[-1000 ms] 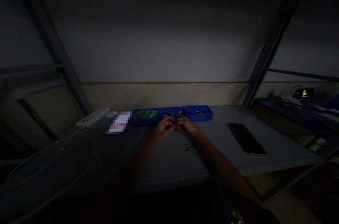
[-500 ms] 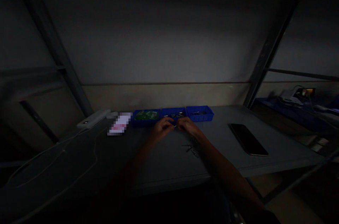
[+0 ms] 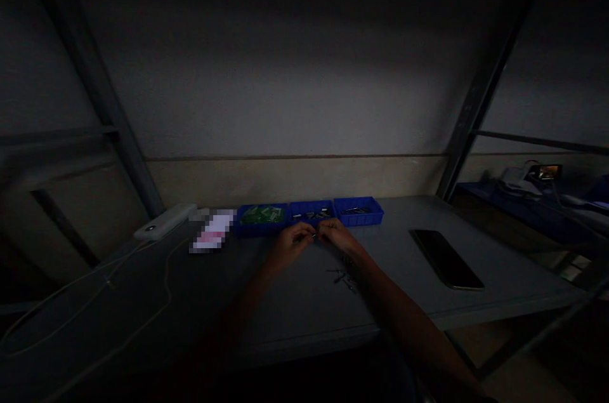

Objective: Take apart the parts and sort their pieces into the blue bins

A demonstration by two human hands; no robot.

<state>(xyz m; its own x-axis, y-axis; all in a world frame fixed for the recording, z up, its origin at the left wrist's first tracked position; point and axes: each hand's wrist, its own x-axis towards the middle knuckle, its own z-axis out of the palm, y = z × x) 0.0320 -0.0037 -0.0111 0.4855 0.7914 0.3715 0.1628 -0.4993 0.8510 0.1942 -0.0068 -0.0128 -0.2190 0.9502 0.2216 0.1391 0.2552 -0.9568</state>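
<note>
My left hand and my right hand meet in front of the middle blue bin, fingers pinched together. Between the fingertips shows a small shiny metal piece, too small and dark to name; both hands seem to grip it. Small metal parts lie in the middle bin. On the table beside my right forearm is a loose pile of thin metal parts. The right blue bin holds slim dark pieces, and the left blue bin has green packets.
A dark phone lies on the grey table at the right. At the left are a blurred-out bright screen, a white power bank and white cables. Metal posts stand at both sides.
The whole view has shifted slightly, so things sit a little lower. My hands stay together at the same spot, and the metal piece between them shows less.
</note>
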